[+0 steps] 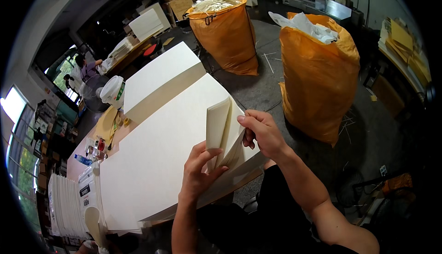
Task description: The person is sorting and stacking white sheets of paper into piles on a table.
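Note:
A large stack of white paper sheets (152,162) lies on the table before me. At its right corner a bundle of sheets (217,124) is bent up and folded back over the stack. My left hand (199,167) grips the lower part of this bent bundle between thumb and fingers. On the other side, my right hand (262,132) pinches the sheets' edge between thumb and curled fingers. Gaps show between some of the bent sheets. Just behind stands a second block of white paper (165,76).
Two orange sacks, one full of paper strips (223,37) and one with white scraps (317,74), stand on the floor beyond. Left on the table are a white bucket (113,92), a water bottle (83,160) and wrapped packs (69,203). A person (88,67) works far left.

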Tool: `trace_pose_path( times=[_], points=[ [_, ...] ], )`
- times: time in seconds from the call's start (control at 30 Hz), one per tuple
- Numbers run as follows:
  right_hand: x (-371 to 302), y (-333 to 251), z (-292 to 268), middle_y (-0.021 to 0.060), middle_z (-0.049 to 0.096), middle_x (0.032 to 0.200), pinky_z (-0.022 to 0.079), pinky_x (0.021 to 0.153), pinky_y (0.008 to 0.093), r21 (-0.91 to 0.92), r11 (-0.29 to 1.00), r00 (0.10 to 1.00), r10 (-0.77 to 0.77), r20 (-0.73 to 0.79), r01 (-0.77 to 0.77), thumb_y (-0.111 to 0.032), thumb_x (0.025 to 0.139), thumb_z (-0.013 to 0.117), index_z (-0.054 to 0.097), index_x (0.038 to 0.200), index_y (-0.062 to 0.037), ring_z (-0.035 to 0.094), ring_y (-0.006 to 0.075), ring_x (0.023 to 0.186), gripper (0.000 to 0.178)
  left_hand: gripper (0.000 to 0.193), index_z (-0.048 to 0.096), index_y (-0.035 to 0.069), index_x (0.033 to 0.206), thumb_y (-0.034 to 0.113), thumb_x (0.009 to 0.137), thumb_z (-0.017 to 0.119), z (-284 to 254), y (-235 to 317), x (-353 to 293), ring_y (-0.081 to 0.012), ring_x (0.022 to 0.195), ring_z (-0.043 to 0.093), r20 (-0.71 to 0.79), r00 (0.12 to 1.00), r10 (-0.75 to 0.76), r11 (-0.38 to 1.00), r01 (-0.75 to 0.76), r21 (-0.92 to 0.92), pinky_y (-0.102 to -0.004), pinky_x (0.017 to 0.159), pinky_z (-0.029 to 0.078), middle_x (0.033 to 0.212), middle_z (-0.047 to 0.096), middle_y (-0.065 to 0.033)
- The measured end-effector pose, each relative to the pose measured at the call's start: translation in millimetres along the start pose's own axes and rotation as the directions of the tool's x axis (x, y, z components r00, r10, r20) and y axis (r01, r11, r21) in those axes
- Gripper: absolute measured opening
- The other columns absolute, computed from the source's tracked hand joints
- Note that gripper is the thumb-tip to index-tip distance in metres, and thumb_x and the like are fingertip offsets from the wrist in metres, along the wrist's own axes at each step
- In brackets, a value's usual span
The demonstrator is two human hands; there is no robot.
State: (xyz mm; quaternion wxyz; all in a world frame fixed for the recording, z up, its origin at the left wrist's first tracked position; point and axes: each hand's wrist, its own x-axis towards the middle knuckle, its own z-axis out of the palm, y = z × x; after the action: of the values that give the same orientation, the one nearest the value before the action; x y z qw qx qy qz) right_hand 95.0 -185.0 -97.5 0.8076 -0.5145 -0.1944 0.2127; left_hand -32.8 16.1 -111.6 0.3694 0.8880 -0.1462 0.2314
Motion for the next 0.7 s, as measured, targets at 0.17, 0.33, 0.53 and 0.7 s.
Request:
trace_pose_path(
  times=[0.17,0.33,0.53,0.7],
  points=[
    [-5.4,4.8,-2.8,0.0004,0.056,0.059,0.042,0.045,0.0231,-0.486,0.840,0.963,-0.271,0.012,0.242,-0.027,0.103,0.063,0.056,0.076,-0.0074,0.058,0.0085,0.052,0.034,0.051,0.069,0.011,0.127,-0.004,0.080,0.080,3.4,-3.0,-0.1,-0.0359,0.126,0.062,-0.087,0.996,-0.007,1.000,0.007,0.005,-0.0435,0.100,0.056,0.138,0.061,-0.0189],
    [-2.5,-1.5,1.8,0.0012,0.059,0.062,0.043,0.046,0.0229,-0.026,1.000,1.000,-0.005,0.003,0.005,-0.024,0.103,0.062,0.057,0.078,-0.0079,0.059,0.0081,0.054,0.031,0.054,0.068,0.012,0.128,-0.003,0.078,0.083,0.8,-10.9,-0.4,-0.0364,0.126,0.062,-0.001,0.996,0.085,0.996,-0.085,0.023,-0.0445,0.100,0.056,0.137,0.061,-0.0187],
    [-6.2,-1.5,0.3,0.0020,0.059,0.066,0.045,0.049,0.0249,0.020,1.000,0.999,-0.023,-0.043,0.024,-0.025,0.103,0.062,0.055,0.078,-0.0084,0.058,0.0095,0.056,0.031,0.059,0.069,0.011,0.123,0.004,0.070,0.092,4.0,-1.5,1.8,-0.0355,0.123,0.063,-0.021,1.000,0.022,1.000,-0.022,0.016,-0.0451,0.100,0.057,0.132,0.063,-0.0155],
    [-49.8,24.8,-9.6,0.0104,0.065,0.082,0.056,0.068,0.0377,-0.806,0.409,0.692,-0.722,0.001,0.428,-0.025,0.089,0.073,0.060,0.084,-0.0055,0.067,0.0253,0.076,0.024,0.060,0.070,0.012,0.123,0.003,0.069,0.092,0.3,-5.4,-0.5,-0.0347,0.123,0.064,-0.039,0.999,-0.035,0.999,0.035,-0.005,-0.0445,0.100,0.057,0.131,0.065,-0.0146]
  ],
)
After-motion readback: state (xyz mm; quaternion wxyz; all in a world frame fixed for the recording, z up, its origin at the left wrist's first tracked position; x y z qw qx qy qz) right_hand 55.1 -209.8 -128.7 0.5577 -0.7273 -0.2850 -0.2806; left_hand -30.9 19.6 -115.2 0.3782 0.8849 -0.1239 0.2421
